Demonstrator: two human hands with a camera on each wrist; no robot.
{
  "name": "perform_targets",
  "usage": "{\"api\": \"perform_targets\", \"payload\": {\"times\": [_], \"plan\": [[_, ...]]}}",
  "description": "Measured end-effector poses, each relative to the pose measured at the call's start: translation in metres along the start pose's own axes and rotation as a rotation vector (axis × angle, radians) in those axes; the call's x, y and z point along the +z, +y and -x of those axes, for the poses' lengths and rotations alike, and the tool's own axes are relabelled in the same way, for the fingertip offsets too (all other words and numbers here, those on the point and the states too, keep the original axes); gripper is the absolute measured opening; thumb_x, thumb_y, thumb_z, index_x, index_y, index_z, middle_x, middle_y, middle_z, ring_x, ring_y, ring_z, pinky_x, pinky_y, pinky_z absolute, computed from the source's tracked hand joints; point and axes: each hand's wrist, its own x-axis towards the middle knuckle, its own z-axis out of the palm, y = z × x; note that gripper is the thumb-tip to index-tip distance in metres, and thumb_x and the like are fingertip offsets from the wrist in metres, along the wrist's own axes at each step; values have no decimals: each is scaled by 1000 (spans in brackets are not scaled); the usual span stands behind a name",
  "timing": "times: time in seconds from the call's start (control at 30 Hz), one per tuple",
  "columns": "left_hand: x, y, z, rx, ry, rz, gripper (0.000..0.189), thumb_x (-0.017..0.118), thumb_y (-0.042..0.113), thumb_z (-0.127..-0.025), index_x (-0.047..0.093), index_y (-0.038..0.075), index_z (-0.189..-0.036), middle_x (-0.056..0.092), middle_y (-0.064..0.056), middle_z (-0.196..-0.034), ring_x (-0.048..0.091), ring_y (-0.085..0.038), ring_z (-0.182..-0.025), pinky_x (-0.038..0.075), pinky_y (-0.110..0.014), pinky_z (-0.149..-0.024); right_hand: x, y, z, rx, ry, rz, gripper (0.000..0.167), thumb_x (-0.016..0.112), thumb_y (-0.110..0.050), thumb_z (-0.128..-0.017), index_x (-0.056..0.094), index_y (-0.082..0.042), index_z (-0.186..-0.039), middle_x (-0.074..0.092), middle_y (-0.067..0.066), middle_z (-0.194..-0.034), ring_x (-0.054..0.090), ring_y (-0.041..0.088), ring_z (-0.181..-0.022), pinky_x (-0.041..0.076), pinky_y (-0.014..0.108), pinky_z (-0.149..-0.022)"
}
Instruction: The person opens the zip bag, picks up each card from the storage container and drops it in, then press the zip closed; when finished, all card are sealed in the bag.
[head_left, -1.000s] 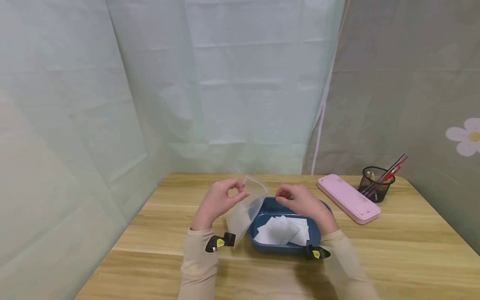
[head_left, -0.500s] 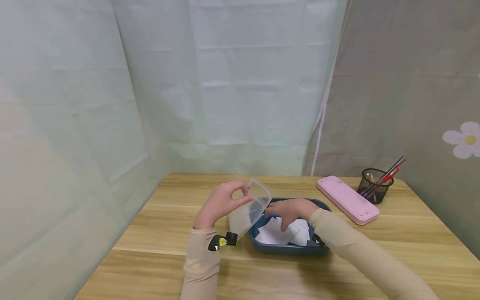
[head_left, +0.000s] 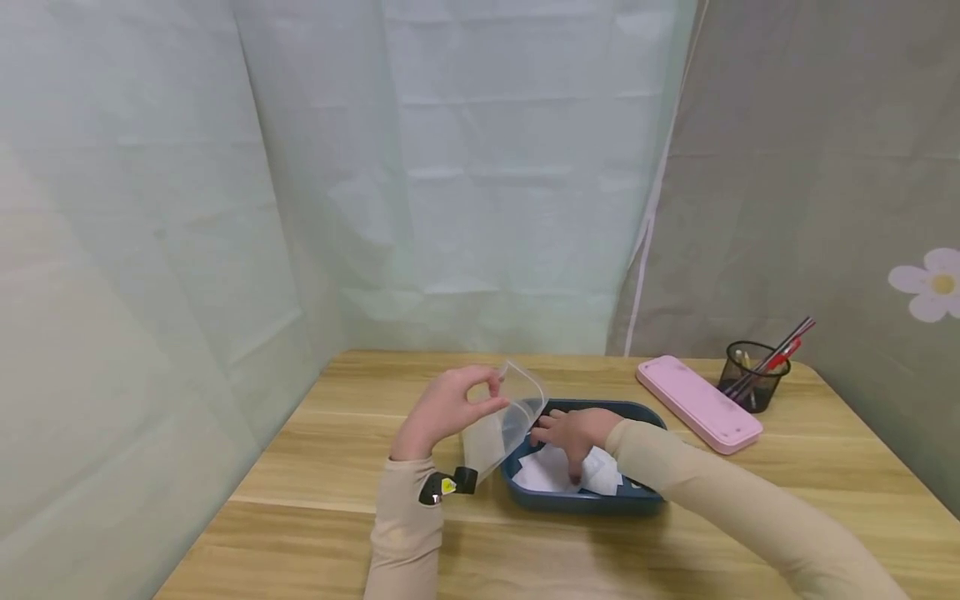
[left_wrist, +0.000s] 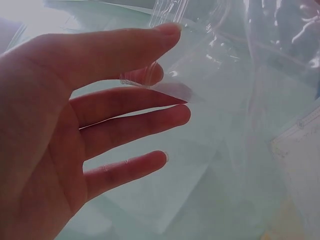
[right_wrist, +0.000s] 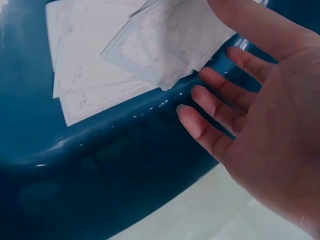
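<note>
1. Clear plastic bag (head_left: 487, 437), tilted, hangs at the left end of the blue tray (head_left: 555, 502), its open edge uppermost and overlapping the tray's rim in the head view.
2. Left hand (head_left: 448, 410): the grip is narrow, thumb and index finger pinching the bag's edge; the other fingers extend loosely below, as the left wrist view shows.
3. Right hand (head_left: 581, 430): the grip is wide, fingers spread over the tray and holding nothing; whether it touches the white packets (head_left: 542, 472) I cannot tell.
4. These packets lie overlapping in a loose pile inside the tray, on the wooden desk (head_left: 322, 517).
5. Right of the tray lies a pink case (head_left: 701, 404), and just beyond it stands a black mesh cup (head_left: 742, 390) with a red pen (head_left: 783, 353) leaning in it.
</note>
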Motion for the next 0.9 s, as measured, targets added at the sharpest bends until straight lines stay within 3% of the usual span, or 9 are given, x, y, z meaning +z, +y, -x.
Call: {"api": "perform_targets", "payload": {"times": [0.17,0.23,0.33,0.43,0.57,0.77,0.9], "plan": [[0,-1,1,5,0,2,17,73,26,-86,60,16,-83,72,-3,-106,67,-21,-109,52,-39,-94,4,3,-2,60,0,-12,74,86,-33,-70,44,-29,-130,50,-1,-136,45,15,-114,49,39,-98],[0,-1,1,5,1,0,17,73,26,-86,60,16,-82,72,-2,-107,67,-20,-110,52,-39,-94,4,5,-3,52,23,-28,66,86,-31,-71,46,-27,-124,53,0,-132,47,15,-111,49,38,-97],[-1,-2,1,6,4,2,18,73,26,-86,59,16,-82,72,-2,-105,67,-20,-109,52,-38,-94,0,10,-2,12,89,-76,49,84,-24,-75,51,-20,-112,60,2,-116,53,16,-99,50,36,-92],[-1,-2,1,13,9,-3,18,73,26,-86,59,16,-81,73,-3,-106,67,-20,-109,53,-38,-93,-7,15,3,-25,165,-135,26,78,-15,-81,56,-14,-94,60,0,-89,53,15,-81,50,31,-78],[0,-3,1,23,10,-23,18,73,27,-86,60,17,-82,73,-3,-107,68,-20,-108,53,-37,-92,-11,21,12,-47,257,-213,14,73,-11,-85,60,-13,-80,53,-5,-71,49,12,-69,45,25,-67],[2,-2,1,20,14,-37,18,74,27,-85,60,17,-81,73,-3,-107,68,-20,-107,53,-37,-92,-15,25,28,-110,351,-297,13,70,-7,-86,60,-11,-78,50,-4,-67,47,10,-65,41,21,-64],[1,-2,1,23,16,-40,18,74,27,-85,60,16,-81,73,-4,-106,68,-20,-105,53,-37,-91,-20,25,39,-93,395,-374,11,67,-7,-89,60,-11,-81,52,-3,-68,47,8,-63,42,21,-62]]}}
